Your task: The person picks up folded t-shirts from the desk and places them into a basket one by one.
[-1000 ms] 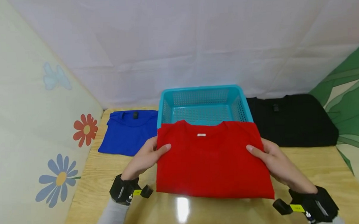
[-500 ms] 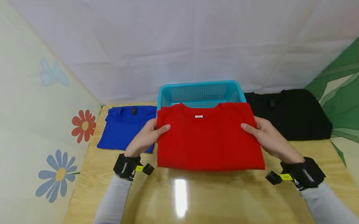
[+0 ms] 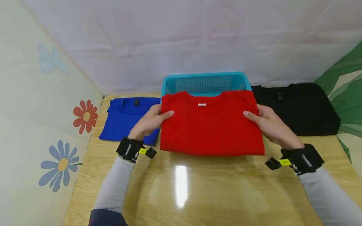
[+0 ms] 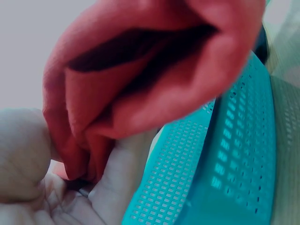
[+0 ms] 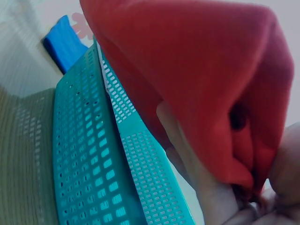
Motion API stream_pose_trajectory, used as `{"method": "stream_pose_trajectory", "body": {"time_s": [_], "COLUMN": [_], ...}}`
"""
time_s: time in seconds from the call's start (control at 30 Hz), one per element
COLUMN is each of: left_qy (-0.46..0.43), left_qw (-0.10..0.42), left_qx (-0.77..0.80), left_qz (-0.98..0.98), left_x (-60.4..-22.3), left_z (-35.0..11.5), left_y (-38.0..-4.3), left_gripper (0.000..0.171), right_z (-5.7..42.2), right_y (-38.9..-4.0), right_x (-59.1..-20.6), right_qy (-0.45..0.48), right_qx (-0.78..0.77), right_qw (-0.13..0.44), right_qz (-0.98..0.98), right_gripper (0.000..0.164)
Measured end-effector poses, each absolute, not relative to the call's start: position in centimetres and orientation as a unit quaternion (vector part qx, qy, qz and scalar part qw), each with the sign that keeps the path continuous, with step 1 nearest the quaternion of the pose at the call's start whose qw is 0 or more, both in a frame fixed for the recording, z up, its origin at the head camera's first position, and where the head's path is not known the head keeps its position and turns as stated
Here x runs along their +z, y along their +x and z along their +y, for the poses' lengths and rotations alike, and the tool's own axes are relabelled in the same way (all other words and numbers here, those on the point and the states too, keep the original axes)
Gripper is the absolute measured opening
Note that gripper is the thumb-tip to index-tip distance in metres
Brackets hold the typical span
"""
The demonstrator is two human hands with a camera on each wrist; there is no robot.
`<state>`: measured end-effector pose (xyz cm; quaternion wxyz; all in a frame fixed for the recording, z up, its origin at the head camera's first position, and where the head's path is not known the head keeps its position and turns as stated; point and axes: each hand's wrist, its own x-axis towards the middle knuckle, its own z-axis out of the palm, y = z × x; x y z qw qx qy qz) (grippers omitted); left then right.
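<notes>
A folded red T-shirt (image 3: 211, 128) is held flat by both hands, its collar and white label facing away from the person. My left hand (image 3: 149, 120) pinches its left edge, thumb on top and fingers beneath. At the opposite edge my right hand (image 3: 271, 124) grips the cloth in the same way. In both wrist views the shirt's folded layers (image 4: 154, 93) show between thumb and fingers. Behind and below the shirt stands a turquoise perforated basket (image 3: 205, 75); the shirt overlaps its near part in the head view, hiding most of the inside.
A folded blue T-shirt (image 3: 124, 120) lies on the wooden table (image 3: 213, 195) left of the basket. To the right of it lies a folded black T-shirt (image 3: 300, 112). A white cloth backdrop (image 3: 184, 33) hangs behind, and a flower-patterned panel (image 3: 25, 115) borders the left side.
Both hands have carried the red T-shirt forward, away from the person, so it covers more of the basket in the head view. The grip stays the same; blue and black shirts stay put.
</notes>
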<state>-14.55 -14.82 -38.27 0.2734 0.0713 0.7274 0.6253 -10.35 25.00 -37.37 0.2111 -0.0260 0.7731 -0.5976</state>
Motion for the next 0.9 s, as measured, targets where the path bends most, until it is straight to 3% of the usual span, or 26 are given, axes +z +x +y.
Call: {"method": "stream_pose_trajectory", "body": {"time_s": [0.37, 0.6, 0.9], "left_qy": [0.096, 0.054, 0.052], "left_qw": [0.255, 0.273, 0.263], "left_qx": [0.608, 0.605, 0.604], "left_qz": [0.745, 0.746, 0.750], "left_x": [-37.0, -38.0, -38.3], "left_z": [-14.4, -14.9, -14.3], "left_y": [-17.2, -17.5, -19.1], "left_gripper": [0.023, 0.029, 0.022], "right_z": [25.0, 24.5, 25.0], "right_y": [-13.0, -13.9, -15.5], "right_x": [-35.4, -36.7, -37.3], "right_qy": [-0.025, -0.022, -0.019], "right_qx": [-0.616, -0.624, -0.590], "right_qw": [0.193, 0.223, 0.204], "right_qz": [0.763, 0.748, 0.781], "right_gripper": [0.050, 0.054, 0.047]}}
